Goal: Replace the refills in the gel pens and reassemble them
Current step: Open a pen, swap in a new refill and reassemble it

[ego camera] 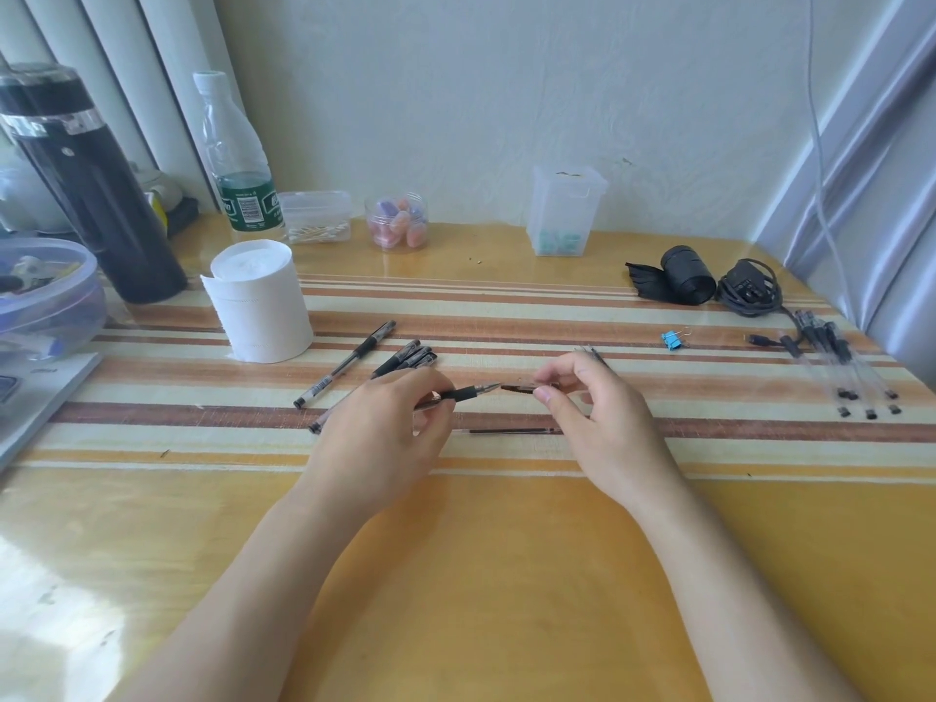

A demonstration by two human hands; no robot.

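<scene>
While I watch, axis: gel pen (458, 395) lies left-right above the desk (506, 549), tip toward cap (521, 387).
Left hand (377, 438): fingers clamped on barrel.
Right hand (602, 423): fingers pinch cap, just beside tip.

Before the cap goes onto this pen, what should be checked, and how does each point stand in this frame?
1. Pen gripped by the left hand: ok, held at the black grip.
2. Cap held in the right hand: ok, pinched between fingertips.
3. Cap opening lined up with the pen tip: ok, the two meet nearly end to end.
4. Refill seated fully inside the barrel: cannot tell, the hand covers the barrel.
5. Loose refill on the table below the hands: ok, clear of the move.
6. Whether that refill is the old one: cannot tell.
</scene>
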